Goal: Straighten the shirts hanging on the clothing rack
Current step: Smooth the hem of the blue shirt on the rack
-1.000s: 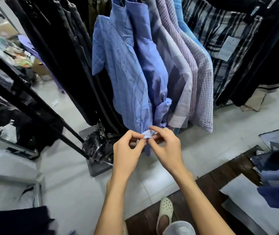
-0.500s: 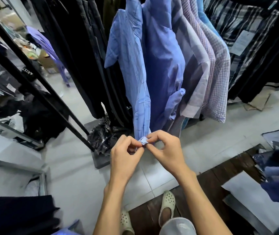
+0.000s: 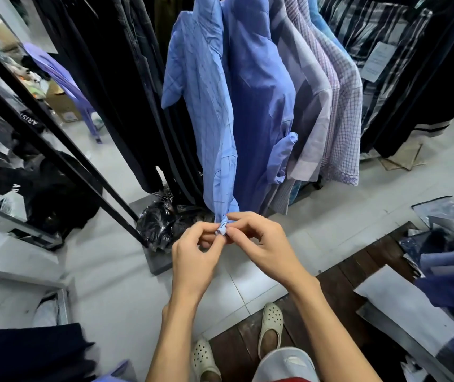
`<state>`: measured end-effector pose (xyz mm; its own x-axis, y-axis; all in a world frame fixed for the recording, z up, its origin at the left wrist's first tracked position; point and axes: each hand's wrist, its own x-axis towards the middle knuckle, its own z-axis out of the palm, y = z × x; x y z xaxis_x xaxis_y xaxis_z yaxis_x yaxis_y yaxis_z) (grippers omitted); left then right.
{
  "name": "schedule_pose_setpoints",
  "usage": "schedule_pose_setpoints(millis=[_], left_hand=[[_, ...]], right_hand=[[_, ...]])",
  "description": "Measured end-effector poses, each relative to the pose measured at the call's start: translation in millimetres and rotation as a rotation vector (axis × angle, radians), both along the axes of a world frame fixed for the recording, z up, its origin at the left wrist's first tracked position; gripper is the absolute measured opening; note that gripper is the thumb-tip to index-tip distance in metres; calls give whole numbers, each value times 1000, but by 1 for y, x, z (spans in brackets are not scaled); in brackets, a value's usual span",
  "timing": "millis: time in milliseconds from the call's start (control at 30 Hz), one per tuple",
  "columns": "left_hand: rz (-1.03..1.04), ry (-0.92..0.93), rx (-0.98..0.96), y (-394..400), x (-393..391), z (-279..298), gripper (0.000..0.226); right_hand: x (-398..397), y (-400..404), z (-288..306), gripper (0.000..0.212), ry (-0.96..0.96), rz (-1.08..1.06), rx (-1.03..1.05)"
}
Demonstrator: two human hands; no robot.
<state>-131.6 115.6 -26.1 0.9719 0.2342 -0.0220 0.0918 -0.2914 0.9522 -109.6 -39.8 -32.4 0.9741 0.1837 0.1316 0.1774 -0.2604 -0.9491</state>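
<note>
While both hands stay pinched — left hand [image 3: 195,260] | right hand [image 3: 261,244] — blue shirt [image 3: 209,119] hem now bunched tighter.

Both forearms are bare, with no sleeves, watch or rings showing. Cream perforated clogs [image 3: 270,325] are on the feet, and pale grey shorts [image 3: 285,365] sit at the bottom edge.

A purple plastic chair [image 3: 63,78] stands beyond the black crumpled bag [image 3: 162,219].

Perhaps "ARIS" on black garment [image 3: 29,121].
</note>
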Motion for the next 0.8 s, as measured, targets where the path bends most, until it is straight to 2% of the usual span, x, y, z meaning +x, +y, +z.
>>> schedule_pose_setpoints(millis=[133, 233, 333, 467, 567, 667, 800], left_hand=[[-30, -15, 70, 1, 1, 1, 24], [-9, -159, 220, 0, 2, 3, 25], [33, -291, 302, 1, 2, 5, 24], [41, -379, 266, -3, -2, 11, 23], [33, -370, 238, -11, -8, 15, 34], [-21, -311, 224, -16, -15, 18, 47], [-120, -360, 287, -13, -23, 17, 37]], right_hand=[[-4, 2, 3, 12, 18, -21, 6], [-5, 4, 7, 21, -2, -39, -12], [-2, 0, 7, 32, -135, -103, -87], [-5, -1, 5, 14, -371, -275, -266], [-10, 0, 7, 14, -466, -380, -278], [-16, 2, 8, 23, -431, -361, -209], [-25, -1, 5, 19, -383, -263, -220]])
